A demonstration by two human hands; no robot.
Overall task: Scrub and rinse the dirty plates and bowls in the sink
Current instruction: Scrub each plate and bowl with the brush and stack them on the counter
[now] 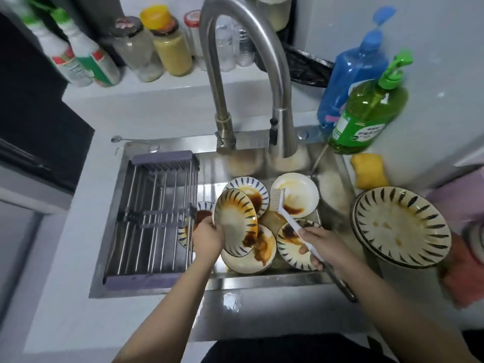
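My left hand (207, 235) grips the left rim of a striped plate (234, 218), tilted up over the steel sink (162, 289); brown sauce streaks its right edge. My right hand (323, 244) holds a white dish brush (281, 205) by its handle, bristles up near the plate's right side, apart from it. Below lie several sauce-stained dishes: a striped bowl (252, 188), a white bowl (298, 191), a white plate (259, 260) and a striped bowl (288, 243) under the brush handle.
A metal drying rack (154, 218) spans the sink's left half. The arched tap (280, 127) stands behind. A stack of striped plates (403, 226), a yellow sponge (368, 174), and green (366, 113) and blue (351, 72) soap bottles sit on the right counter.
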